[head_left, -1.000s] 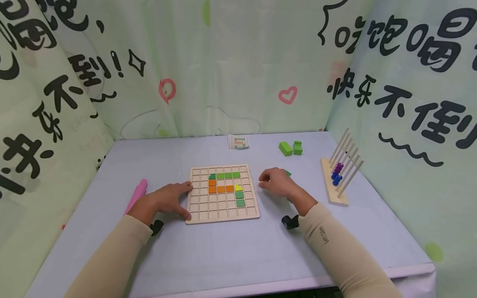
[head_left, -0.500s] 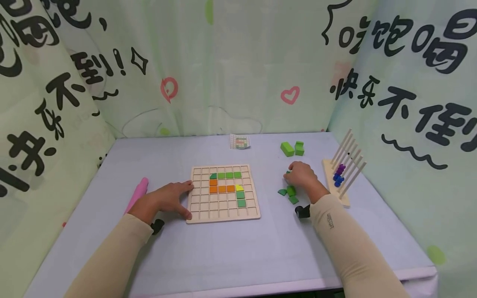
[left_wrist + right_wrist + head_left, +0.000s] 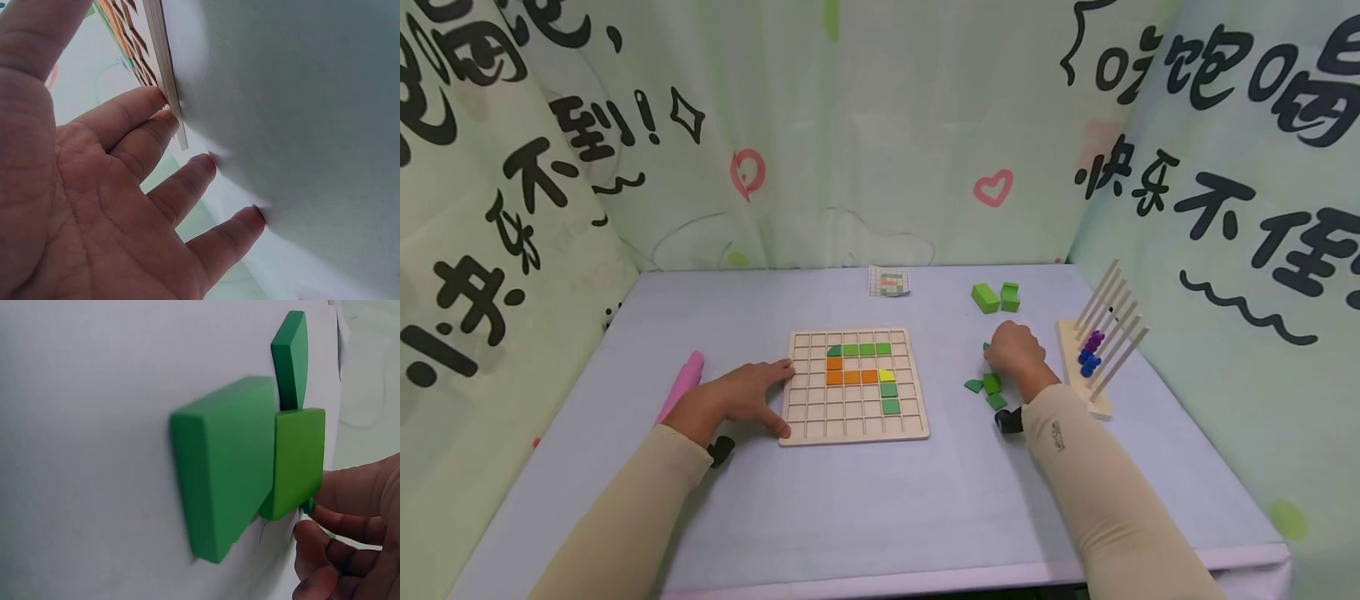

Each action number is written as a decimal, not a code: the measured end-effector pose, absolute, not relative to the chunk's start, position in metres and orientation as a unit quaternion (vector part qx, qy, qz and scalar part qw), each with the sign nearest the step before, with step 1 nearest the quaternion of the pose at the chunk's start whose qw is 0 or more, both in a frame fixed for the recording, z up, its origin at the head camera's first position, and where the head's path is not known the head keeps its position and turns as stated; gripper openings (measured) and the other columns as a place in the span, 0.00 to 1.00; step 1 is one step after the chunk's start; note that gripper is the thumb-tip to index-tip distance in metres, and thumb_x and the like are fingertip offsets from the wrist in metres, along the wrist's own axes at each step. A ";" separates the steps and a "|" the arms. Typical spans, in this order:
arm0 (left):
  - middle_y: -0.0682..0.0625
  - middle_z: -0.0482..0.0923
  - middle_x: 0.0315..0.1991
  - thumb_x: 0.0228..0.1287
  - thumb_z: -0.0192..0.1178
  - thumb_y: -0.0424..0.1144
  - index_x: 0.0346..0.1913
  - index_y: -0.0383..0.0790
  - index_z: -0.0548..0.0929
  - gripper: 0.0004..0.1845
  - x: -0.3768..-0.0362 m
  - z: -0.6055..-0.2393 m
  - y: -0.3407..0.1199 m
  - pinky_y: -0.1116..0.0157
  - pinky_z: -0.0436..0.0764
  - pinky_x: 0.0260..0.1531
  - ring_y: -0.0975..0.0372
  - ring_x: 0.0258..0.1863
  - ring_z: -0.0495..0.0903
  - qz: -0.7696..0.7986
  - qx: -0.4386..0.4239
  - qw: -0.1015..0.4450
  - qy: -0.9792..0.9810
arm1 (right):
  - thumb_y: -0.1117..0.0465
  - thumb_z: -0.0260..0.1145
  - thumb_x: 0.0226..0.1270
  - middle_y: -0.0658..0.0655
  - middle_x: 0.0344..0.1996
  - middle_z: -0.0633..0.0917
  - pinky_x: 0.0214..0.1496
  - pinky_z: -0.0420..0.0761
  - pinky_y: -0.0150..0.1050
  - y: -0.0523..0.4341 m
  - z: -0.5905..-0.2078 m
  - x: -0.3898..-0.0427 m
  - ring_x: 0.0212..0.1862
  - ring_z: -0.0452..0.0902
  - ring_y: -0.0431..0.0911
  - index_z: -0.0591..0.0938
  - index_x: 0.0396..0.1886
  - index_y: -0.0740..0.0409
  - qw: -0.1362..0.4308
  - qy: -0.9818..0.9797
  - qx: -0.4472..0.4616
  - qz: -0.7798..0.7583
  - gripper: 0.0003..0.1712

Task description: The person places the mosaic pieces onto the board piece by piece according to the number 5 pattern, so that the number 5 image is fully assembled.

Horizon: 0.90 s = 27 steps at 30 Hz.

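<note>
My left hand point(image 3: 747, 393) spreads at the left edge of the square wooden grid board point(image 3: 805, 427), with fingertips touching its rim. In the left wrist view that hand point(image 3: 119, 206) has its fingers extended along the board's edge point(image 3: 165, 69). Green, orange and yellow tiles sit in the grid, including an orange tile point(image 3: 852, 377). Right of the board, my right hand point(image 3: 1017, 354) reaches down with bent fingers among loose green tiles. In the right wrist view its thumb and forefinger pinch a mostly hidden small green piece point(image 3: 307, 506), behind a light green tile point(image 3: 300, 459) and a darker green tile point(image 3: 234, 462).
A wooden peg stand point(image 3: 1086, 379) with purple and blue beads stands at the right. Two green blocks point(image 3: 986, 298) and a printed pattern card point(image 3: 889, 282) lie at the back. A pink cylindrical object point(image 3: 683, 383) lies beside my left forearm.
My right hand has moved right, away from the board to the loose green tiles, and its fingers have lowered there. The left hand stays at the board's edge; the view shifts slightly.
</note>
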<state>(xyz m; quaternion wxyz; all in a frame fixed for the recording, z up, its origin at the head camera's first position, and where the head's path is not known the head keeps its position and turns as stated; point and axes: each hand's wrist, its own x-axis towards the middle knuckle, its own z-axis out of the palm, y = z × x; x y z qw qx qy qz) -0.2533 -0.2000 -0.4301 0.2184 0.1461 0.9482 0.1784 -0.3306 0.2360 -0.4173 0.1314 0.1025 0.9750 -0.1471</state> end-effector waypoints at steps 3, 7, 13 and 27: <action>0.45 0.53 0.84 0.48 0.83 0.54 0.81 0.43 0.61 0.60 -0.253 -0.429 -0.199 0.43 0.59 0.79 0.43 0.82 0.54 0.179 0.147 0.220 0.948 | 0.58 0.63 0.73 0.70 0.53 0.83 0.56 0.81 0.60 0.239 -0.418 -0.332 0.51 0.79 0.60 0.80 0.55 0.69 0.128 0.977 0.090 -0.147 0.19; 0.45 0.52 0.84 0.48 0.83 0.55 0.82 0.43 0.61 0.60 -0.254 -0.428 -0.199 0.43 0.58 0.79 0.42 0.82 0.53 0.178 0.149 0.223 0.947 | 0.62 0.64 0.71 0.69 0.53 0.83 0.55 0.81 0.60 0.241 -0.421 -0.331 0.53 0.80 0.61 0.80 0.54 0.66 0.110 0.980 0.056 -0.153 0.17; 0.46 0.52 0.84 0.49 0.82 0.55 0.82 0.44 0.60 0.60 -0.253 -0.427 -0.198 0.43 0.59 0.79 0.42 0.82 0.53 0.177 0.146 0.229 0.946 | 0.65 0.61 0.72 0.65 0.49 0.84 0.47 0.80 0.51 0.236 -0.423 -0.325 0.48 0.79 0.58 0.79 0.52 0.61 0.087 0.981 0.024 -0.174 0.12; 0.44 0.52 0.84 0.49 0.82 0.55 0.82 0.44 0.60 0.61 -0.252 -0.425 -0.198 0.42 0.60 0.78 0.41 0.81 0.54 0.169 0.140 0.230 0.948 | 0.65 0.64 0.76 0.58 0.46 0.86 0.52 0.81 0.46 0.195 -0.404 -0.293 0.48 0.79 0.51 0.85 0.56 0.61 0.054 0.959 -0.120 -0.252 0.13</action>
